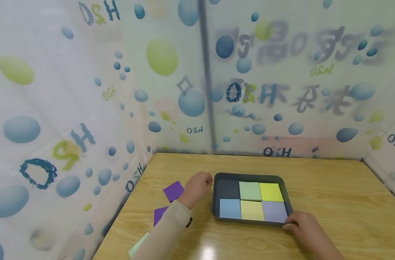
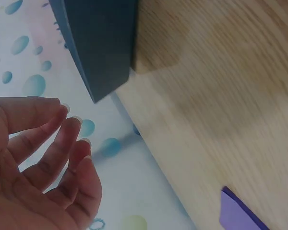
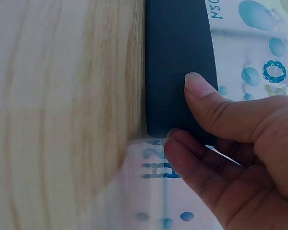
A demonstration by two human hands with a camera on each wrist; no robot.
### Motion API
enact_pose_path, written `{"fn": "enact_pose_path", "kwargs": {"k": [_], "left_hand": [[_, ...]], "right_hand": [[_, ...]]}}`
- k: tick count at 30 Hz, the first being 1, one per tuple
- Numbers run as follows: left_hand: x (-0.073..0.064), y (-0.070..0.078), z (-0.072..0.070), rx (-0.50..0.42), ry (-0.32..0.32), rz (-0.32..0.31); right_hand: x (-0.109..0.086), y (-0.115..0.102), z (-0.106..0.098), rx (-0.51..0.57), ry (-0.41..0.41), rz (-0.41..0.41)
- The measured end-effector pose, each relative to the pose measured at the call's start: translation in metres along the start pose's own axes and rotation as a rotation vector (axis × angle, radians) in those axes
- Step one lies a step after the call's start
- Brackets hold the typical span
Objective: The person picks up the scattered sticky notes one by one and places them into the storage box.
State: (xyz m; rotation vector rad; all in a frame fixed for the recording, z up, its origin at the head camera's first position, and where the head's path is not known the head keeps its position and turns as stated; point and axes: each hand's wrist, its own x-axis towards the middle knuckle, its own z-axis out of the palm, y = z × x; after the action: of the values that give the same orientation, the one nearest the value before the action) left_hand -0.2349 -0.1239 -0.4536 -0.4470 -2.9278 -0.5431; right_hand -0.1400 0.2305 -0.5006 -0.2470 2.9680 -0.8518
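A dark grey tray (image 1: pixel 249 222) rests on the table, holding coloured square pads of paper: light green (image 1: pixel 249 190), bright yellow (image 1: pixel 271 192), blue (image 1: pixel 230 208), pale yellow (image 1: pixel 252 210) and lavender (image 1: pixel 274 211). Its back left part shows bare dark bottom. My right hand (image 1: pixel 300 224) grips the near right corner; in the right wrist view the thumb (image 3: pixel 201 86) lies on the tray's outer wall (image 3: pixel 177 52). Just off the tray's left side is my left hand (image 1: pixel 197 187), fingers loosely bent and holding nothing. In the left wrist view a gap separates its fingertips from the tray (image 2: pixel 103 48).
Left of the tray lie a purple square (image 1: pixel 173 191), another purple piece (image 1: pixel 159 214) partly hidden by the left sleeve (image 1: pixel 171 224), and a light green piece (image 1: pixel 138 245). Printed curtains (image 1: pixel 171 108) with bubble patterns stand behind the wooden table (image 1: pixel 330 187) and at its sides.
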Motion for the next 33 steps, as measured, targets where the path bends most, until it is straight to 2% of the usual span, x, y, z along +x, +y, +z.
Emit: {"fn": "enact_pose_path", "kwargs": {"k": [10,16,33], "left_hand": [[-0.015,-0.041,-0.006,0.011,-0.005,-0.105],[-0.018,-0.061,-0.010,0.007,-0.032,-0.153],[-0.022,-0.090,-0.013,0.003,-0.038,-0.269]], "right_hand": [[-0.001,0.001,0.001,0.004,0.012,-0.015],[-0.002,0.001,0.000,-0.008,0.018,-0.028],[-0.001,0.000,0.001,0.005,0.027,-0.008]]}}
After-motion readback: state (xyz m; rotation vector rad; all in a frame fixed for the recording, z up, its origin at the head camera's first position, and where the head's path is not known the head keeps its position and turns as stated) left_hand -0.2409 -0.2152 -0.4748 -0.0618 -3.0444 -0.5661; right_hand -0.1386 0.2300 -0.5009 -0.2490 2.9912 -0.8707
